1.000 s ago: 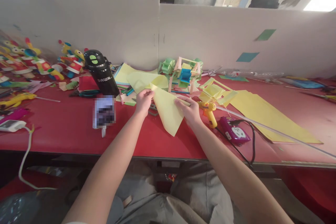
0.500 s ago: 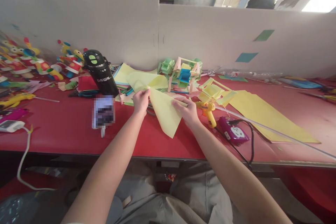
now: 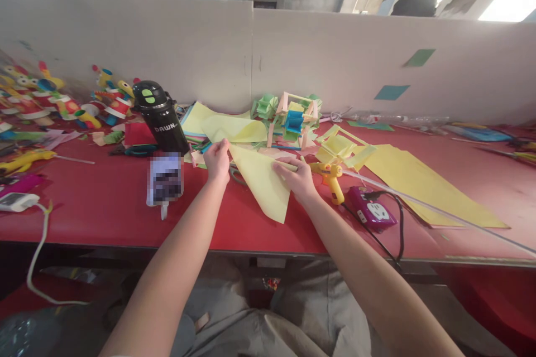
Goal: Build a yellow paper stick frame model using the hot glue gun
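Note:
A pale yellow sheet of paper point(image 3: 263, 181) is stretched between my hands above the red table, its lower corner hanging toward me. My left hand point(image 3: 218, 160) pinches its upper left end. At its right edge my right hand point(image 3: 295, 175) grips the paper, with a thin pale stick point(image 3: 288, 164) lying along the fingers. Behind the sheet rests more yellow paper point(image 3: 234, 127), partly curled. A small wooden frame with a blue paper wheel point(image 3: 293, 121) stands just beyond. Beside my right hand is a yellow glue gun point(image 3: 334, 181).
A black bottle point(image 3: 161, 117) and a phone-like device point(image 3: 164, 181) stand left of my hands. Several colourful figures point(image 3: 67, 103) crowd the far left. On the right are a purple power strip point(image 3: 372, 209) with a black cord and yellow sheets point(image 3: 435, 189). A grey partition point(image 3: 167, 39) rises behind.
My left hand has moved slightly left and toward me with its end of the paper. The sheet's hanging corner has swung a little right. My right hand has barely shifted.

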### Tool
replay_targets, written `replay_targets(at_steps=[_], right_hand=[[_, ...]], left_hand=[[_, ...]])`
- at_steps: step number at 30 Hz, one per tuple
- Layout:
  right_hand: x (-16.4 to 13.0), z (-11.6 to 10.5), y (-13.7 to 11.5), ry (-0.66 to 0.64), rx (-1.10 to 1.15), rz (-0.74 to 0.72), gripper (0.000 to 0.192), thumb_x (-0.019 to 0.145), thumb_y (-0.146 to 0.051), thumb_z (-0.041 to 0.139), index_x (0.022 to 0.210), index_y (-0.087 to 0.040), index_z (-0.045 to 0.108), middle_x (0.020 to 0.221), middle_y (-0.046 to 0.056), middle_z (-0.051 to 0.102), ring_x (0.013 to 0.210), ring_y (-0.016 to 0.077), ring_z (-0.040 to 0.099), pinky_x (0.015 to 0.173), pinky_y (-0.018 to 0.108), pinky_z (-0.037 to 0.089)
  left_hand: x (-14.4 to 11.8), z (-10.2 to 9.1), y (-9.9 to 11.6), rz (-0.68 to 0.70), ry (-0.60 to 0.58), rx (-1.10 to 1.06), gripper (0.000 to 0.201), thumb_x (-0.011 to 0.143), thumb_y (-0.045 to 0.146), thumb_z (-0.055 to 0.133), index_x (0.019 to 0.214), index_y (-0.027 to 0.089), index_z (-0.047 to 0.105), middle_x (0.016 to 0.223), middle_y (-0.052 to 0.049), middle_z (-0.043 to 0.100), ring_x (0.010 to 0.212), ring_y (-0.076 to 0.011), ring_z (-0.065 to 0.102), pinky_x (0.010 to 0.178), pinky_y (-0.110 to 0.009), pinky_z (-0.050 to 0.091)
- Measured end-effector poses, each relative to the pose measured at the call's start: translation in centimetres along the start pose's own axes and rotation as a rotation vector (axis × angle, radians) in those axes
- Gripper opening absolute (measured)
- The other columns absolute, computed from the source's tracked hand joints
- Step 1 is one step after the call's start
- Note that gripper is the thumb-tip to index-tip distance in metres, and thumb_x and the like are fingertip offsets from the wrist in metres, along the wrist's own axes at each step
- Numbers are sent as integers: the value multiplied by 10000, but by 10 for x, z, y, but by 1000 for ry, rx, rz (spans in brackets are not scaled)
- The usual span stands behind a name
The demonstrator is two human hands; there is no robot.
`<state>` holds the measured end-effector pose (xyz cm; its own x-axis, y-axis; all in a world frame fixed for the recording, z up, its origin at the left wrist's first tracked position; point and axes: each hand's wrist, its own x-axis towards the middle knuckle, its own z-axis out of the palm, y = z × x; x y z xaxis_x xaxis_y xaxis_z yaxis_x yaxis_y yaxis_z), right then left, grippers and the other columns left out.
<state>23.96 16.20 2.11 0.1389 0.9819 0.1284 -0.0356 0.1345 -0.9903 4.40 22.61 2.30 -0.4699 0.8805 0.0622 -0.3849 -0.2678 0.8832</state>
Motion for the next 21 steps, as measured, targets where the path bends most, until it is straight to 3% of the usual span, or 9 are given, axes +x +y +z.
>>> replay_targets(at_steps=[5, 8, 11, 13, 18, 21], right_hand=[[1, -1, 2, 27, 17, -10, 328, 597, -441, 837, 787, -192, 740, 783, 40, 715, 673, 188, 645, 605, 304, 513], [2, -2, 2, 92, 38, -25, 347, 597, -432, 840, 821, -186, 744, 805, 48, 720, 695, 193, 651, 626, 312, 526], [3, -4, 2, 171, 64, -55, 370, 603, -438, 836, 853, -182, 744, 832, 55, 728, 729, 205, 663, 650, 324, 540], [4, -4, 2, 207, 87, -75, 375, 605, -442, 833, 854, -178, 744, 853, 61, 732, 743, 210, 671, 662, 329, 547], [2, -2, 1, 206, 97, -67, 380, 608, -450, 829, 865, -184, 742, 887, 69, 744, 784, 234, 693, 692, 347, 564], [2, 0, 1, 156, 107, -46, 422, 621, -471, 816, 931, -198, 728, 906, 69, 756, 799, 246, 710, 708, 365, 574]], left_hand=[[-3, 2, 6, -125, -79, -39, 409, 729, 547, 739, 800, 160, 626, 721, -40, 669, 676, -157, 662, 576, -235, 507], [-12, 2, 11, -271, -320, -2, 491, 717, 611, 733, 917, 169, 656, 852, -86, 720, 775, -197, 701, 631, -269, 541], [-21, 1, 11, -362, -608, 161, 492, 638, 500, 841, 958, 160, 687, 938, -110, 739, 818, -214, 706, 691, -298, 555], [-26, 1, 9, -367, -693, 254, 468, 580, 406, 890, 922, 144, 708, 948, -117, 745, 819, -220, 703, 712, -314, 557], [-26, 3, 3, -248, -562, 257, 391, 587, 428, 868, 802, 133, 729, 819, -108, 737, 733, -230, 686, 666, -351, 556], [-21, 3, -2, -104, -467, 269, 367, 650, 493, 813, 720, 143, 727, 748, -86, 719, 726, -222, 672, 672, -335, 540]])
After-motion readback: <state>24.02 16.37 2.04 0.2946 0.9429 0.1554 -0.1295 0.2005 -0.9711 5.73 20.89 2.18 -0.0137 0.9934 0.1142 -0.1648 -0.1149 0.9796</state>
